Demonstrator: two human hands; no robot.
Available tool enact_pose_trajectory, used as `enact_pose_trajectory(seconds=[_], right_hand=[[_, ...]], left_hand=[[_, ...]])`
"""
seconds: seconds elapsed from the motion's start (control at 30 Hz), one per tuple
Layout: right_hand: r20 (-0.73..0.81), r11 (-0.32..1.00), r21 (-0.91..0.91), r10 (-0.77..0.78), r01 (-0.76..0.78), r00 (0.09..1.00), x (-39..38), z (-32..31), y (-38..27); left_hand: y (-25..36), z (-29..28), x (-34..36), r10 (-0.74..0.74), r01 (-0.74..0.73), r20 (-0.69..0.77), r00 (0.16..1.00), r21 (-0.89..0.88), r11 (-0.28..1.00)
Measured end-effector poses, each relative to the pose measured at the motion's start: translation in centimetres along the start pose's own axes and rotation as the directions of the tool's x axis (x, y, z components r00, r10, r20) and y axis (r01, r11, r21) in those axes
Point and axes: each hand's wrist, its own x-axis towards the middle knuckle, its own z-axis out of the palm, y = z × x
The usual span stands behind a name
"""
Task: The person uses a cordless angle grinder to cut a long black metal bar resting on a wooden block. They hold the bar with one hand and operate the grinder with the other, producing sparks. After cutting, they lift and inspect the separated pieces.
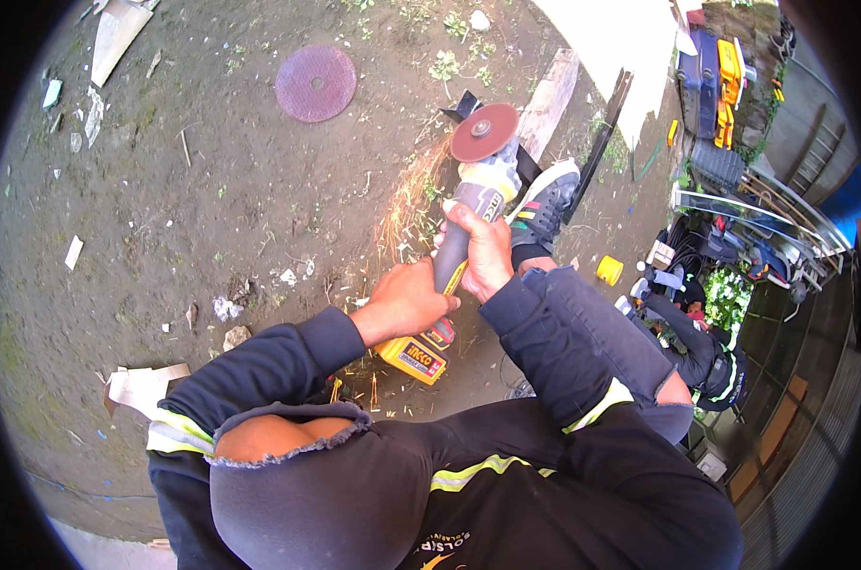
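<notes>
An angle grinder [464,211], grey and yellow with a yellow battery pack [412,359], is held out in front of me. My left hand [407,302] wraps round its rear handle, close to the battery. Farther forward, my right hand [485,249] grips the body behind the head. The red-brown cutting disc [485,133] is against or just over a dark metal bar [463,105], mostly hidden beneath the tool; exact contact is covered. Orange sparks [413,199] stream from there toward the near left. My sneaker [547,207] is right beside the bar and the grinder head.
A large purple-brown disc [315,84] lies flat on the dirt, far left of the grinder. A wooden plank [550,103] and a thin dark bar [603,138] lie beyond my foot. Rightward are a yellow cup-like object [609,270], another person [701,347] and yellow-and-blue equipment [725,90].
</notes>
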Motion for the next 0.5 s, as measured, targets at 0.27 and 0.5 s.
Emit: enact_pose_trajectory(seconds=[0.27,0.5], right_hand=[[-0.006,0.999,0.014,0.042,-0.042,0.999,0.1,0.0,-0.25],[0.002,1.0,-0.017,0.023,-0.023,1.0,-0.22,-0.13,0.06]], left_hand=[[0.0,-0.16,0.27,-0.003,0.004,0.034,0.999,-0.022,1.0],[-0.21,0.02,0.16,-0.02,0.02,0.056,0.998,0.005,1.0]])
